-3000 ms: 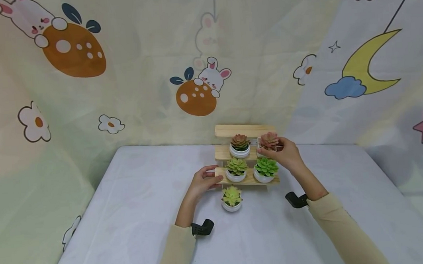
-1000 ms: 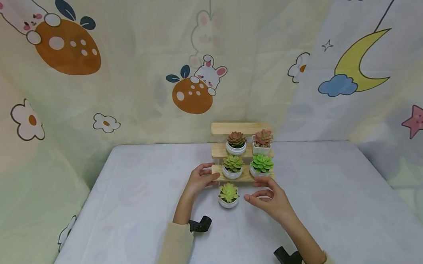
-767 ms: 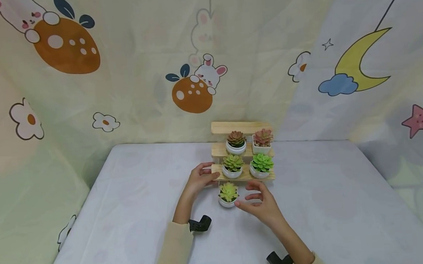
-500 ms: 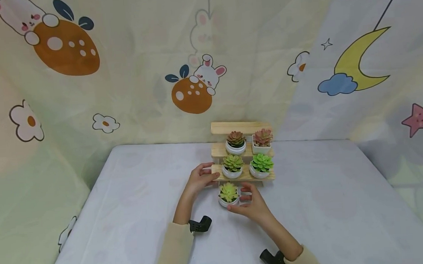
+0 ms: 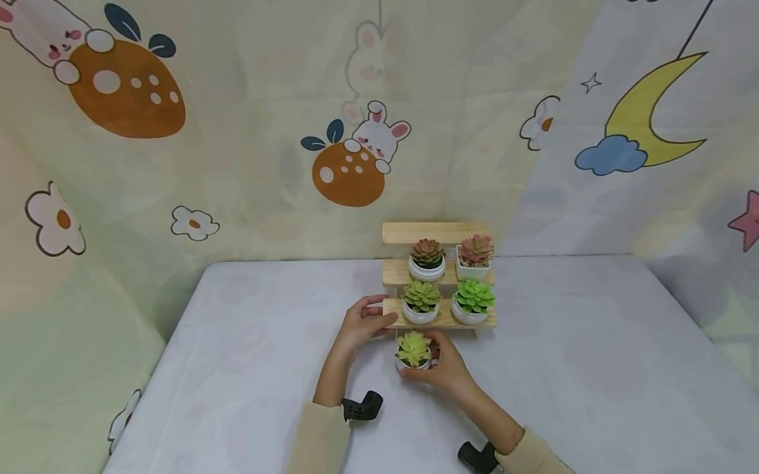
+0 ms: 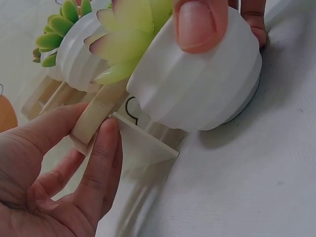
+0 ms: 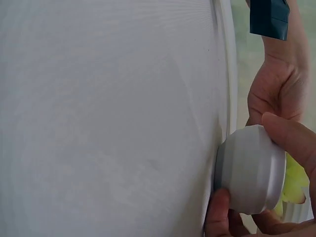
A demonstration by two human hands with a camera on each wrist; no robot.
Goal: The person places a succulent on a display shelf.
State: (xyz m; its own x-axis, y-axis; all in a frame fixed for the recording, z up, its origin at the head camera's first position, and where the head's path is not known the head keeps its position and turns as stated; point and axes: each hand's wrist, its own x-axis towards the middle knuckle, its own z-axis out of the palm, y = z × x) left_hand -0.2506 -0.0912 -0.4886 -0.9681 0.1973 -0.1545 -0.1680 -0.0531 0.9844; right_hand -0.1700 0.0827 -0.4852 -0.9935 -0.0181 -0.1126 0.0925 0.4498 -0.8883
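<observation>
The right hand (image 5: 443, 368) is curled round a small white pot (image 6: 202, 84) holding a yellow-green succulent (image 5: 414, 347), which sits on the desk (image 5: 233, 388) just in front of a stepped wooden rack (image 5: 436, 231). In the left wrist view a fingertip presses the pot's ribbed side near its rim, and in the right wrist view the thumb and the other fingers (image 7: 289, 138) clasp the pot from opposite sides while its base looks to be on the white cloth of the desk. The left hand (image 5: 361, 325) grips the left end of the rack's lowest step, thumb on top and fingers (image 6: 101, 163) underneath the wooden slat. The rack stands toward the far edge of the desk, a little right of the middle. On its lowest step stand two white pots side by side, one with a light green plant (image 5: 421, 296) on the left and one with a bright green plant (image 5: 474, 296) on the right. The step above carries a round pot with a reddish-green plant (image 5: 427, 252) and a square pot with a pinkish plant (image 5: 476, 250). The top step is bare wood. Behind the desk hangs a cloth backdrop (image 5: 221, 166) printed with rabbits, flowers, a moon and stars.
</observation>
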